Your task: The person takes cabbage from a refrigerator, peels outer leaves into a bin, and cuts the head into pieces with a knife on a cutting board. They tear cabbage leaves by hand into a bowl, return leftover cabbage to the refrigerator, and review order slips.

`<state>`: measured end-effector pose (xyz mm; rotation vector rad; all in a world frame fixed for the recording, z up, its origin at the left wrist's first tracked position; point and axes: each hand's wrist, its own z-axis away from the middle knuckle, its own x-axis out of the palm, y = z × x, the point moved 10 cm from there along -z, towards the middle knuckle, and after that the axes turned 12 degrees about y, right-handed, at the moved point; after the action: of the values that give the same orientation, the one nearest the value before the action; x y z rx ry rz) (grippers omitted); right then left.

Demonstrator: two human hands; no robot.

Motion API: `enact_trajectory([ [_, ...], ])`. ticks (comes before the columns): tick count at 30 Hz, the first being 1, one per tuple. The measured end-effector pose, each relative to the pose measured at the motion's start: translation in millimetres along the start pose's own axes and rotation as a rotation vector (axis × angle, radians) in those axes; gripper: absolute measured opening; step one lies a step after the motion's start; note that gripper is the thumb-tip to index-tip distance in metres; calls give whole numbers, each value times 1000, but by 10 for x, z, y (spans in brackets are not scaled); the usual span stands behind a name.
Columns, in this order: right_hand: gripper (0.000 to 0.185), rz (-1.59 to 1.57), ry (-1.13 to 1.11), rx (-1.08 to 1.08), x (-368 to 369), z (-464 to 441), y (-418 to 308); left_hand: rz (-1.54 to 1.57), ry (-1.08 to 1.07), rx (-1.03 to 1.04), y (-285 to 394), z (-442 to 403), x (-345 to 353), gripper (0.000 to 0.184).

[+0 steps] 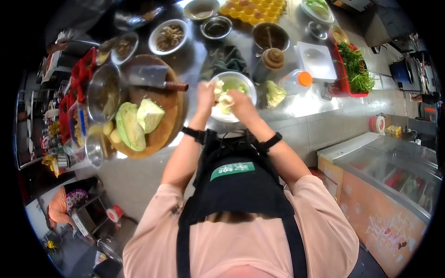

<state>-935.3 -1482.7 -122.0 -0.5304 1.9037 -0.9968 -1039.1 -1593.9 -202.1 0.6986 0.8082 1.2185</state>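
Observation:
Over a white bowl (252, 95), both of my hands grip pale cabbage leaf pieces (224, 98). My left hand (206, 97) is closed at the bowl's left rim, and my right hand (242, 105) is closed over its right side. Green and pale leaf pieces lie in the bowl. Just right of it a cabbage chunk (276, 94) rests on the steel counter. To the left, a round wooden board (169, 111) carries cut cabbage wedges (130, 127) and a cleaver (150, 76) with a brown handle. The exact finger grip is blurred.
A dark cloth (225, 61) lies behind the bowl. To the right stand an orange-capped bottle (296, 82), a white container (316, 61) and a red crate of greens (354, 69). Metal bowls and a yellow egg tray (254, 10) line the back. A glass-topped freezer (384, 162) stands lower right.

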Motion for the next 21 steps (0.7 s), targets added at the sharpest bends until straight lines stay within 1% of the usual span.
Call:
enact_trajectory([
  [1, 30, 44, 157, 21, -197, -37, 97, -228, 14, 172, 174, 6, -34, 26],
  [2, 45, 122, 55, 48, -175, -101, 215, -317, 1, 244, 362, 130, -19, 26],
  [3, 45, 124, 57, 56, -142, -138, 311, -321, -6, 241, 302, 103, 3, 26],
  [4, 56, 148, 6, -2, -28, -124, 390, -437, 38, 596, 486, 159, 60, 28],
  [5, 68, 172, -45, -63, 9, -130, 315, -543, 84, 956, 623, 323, 145, 30],
  [6, 84, 217, -173, 16, 58, -75, 394, -567, 12, 923, 474, 265, 209, 40],
  [7, 84, 219, -172, 23, -34, -61, 359, -567, 5, 920, 439, 302, 204, 40],
  [9, 84, 37, -122, -30, -341, -45, 252, -587, -164, 1105, 441, 583, 331, 48],
  [10, 81, 39, -130, 70, -591, -19, 249, -640, -300, 1010, 325, 593, 407, 58],
  [11, 75, 48, -108, 282, -751, 89, 571, -638, -300, 1005, 306, 636, 386, 58],
  [12, 72, 66, 12, 448, -992, 275, 995, -731, -289, 1068, 286, 698, 400, 62],
  [13, 70, 224, 45, 547, -1214, 420, 1342, -825, -280, 1131, 269, 732, 432, 66],
  [14, 69, 384, 77, 648, -1381, 565, 1618, -828, -311, 1128, 184, 727, 496, 71],
  [15, 69, 391, 75, 652, -1322, 649, 1792, -822, -316, 1124, 161, 771, 545, 71],
  [16, 69, 369, 148, 749, -1360, 692, 1849, -891, -311, 1211, 138, 862, 636, 71],
  [17, 70, 344, 226, 847, -1440, 756, 1905, -960, -309, 1303, 128, 943, 733, 72],
  [18, 67, 34, 260, 1123, -1286, 963, 2043, -1039, -341, 1261, -34, 861, 804, 75],
  [19, 67, 35, 270, 1128, -1204, 979, 2126, -1036, -351, 1267, -77, 833, 838, 75],
  [21, 61, -202, 450, 1032, -1030, 942, 2332, -1218, -341, 1281, -204, 736, 867, 77],
])
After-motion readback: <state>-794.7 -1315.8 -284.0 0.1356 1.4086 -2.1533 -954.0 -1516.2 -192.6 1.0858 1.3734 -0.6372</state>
